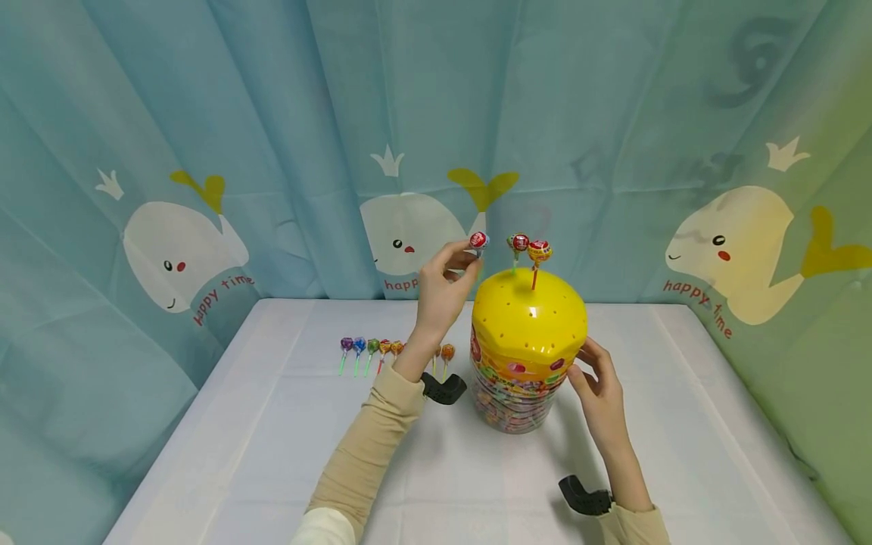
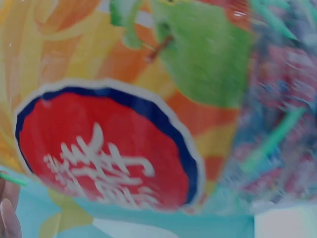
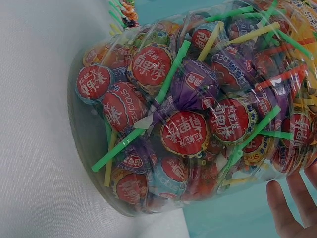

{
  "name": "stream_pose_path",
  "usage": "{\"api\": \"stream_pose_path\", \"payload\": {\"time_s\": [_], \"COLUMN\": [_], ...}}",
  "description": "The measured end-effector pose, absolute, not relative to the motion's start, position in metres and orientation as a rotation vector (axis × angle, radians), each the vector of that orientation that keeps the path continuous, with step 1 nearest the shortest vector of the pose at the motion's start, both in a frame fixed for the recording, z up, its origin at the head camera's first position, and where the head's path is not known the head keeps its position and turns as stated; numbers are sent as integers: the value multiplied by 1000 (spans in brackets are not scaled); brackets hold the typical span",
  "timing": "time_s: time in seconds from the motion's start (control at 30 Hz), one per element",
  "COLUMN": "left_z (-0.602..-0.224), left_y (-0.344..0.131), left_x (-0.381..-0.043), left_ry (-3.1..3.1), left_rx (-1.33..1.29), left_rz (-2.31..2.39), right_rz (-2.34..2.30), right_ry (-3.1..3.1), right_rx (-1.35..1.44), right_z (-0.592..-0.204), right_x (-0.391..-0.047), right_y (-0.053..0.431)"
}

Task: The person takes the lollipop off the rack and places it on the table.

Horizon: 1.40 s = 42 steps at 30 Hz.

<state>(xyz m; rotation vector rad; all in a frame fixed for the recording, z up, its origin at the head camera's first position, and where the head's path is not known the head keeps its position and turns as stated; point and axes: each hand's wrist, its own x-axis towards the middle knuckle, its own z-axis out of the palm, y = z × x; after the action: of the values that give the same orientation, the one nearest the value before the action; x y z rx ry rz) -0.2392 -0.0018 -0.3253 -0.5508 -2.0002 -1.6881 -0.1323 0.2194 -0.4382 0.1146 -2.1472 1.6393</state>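
My left hand (image 1: 446, 276) pinches a lollipop (image 1: 479, 241) with a red-and-blue wrapper, held upright at the upper left of a large candy jar (image 1: 514, 405). The lollipop's green stick (image 2: 14, 179) shows by the fingers in the left wrist view. The jar has a yellow lid (image 1: 524, 310) dotted with small holes. Two wrapped lollipops stand in the lid, one on a green stick (image 1: 515, 265), one on a red stick (image 1: 534, 278). My right hand (image 1: 599, 390) rests against the jar's right side just below the lid, its fingers (image 3: 282, 206) extended.
A row of lollipops (image 1: 359, 347) lies on the white table (image 1: 286, 424), partly hidden behind my left forearm. Through the clear jar wall, many more wrapped lollipops (image 3: 185, 134) show. A blue curtain (image 1: 293, 151) with whale prints hangs behind the table.
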Motion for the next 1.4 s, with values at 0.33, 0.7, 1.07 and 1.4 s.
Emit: {"api": "stream_pose_path", "payload": {"time_s": [0.33,0.7,1.07,1.4], "left_z": [-346,-368,-399,-414], "left_y": [-20,-40,-59,-76], "left_x": [-230,-221,-215,-206], "left_ry": [-2024,-1997,-2011,-2069], "left_rx": [-485,-415,-287,-75], "left_rz": [-1599,-1561,-1598,-1631], "right_rz": [1646,1643,1652,1656], "right_ry": [-2161,-2158,-2145,-2148], "right_rx": [87,101,110,106], "right_z": [-440,-438,-437,-439], "right_x": [-134,-133,-132,-133], "right_y": [220,219,219,220]}}
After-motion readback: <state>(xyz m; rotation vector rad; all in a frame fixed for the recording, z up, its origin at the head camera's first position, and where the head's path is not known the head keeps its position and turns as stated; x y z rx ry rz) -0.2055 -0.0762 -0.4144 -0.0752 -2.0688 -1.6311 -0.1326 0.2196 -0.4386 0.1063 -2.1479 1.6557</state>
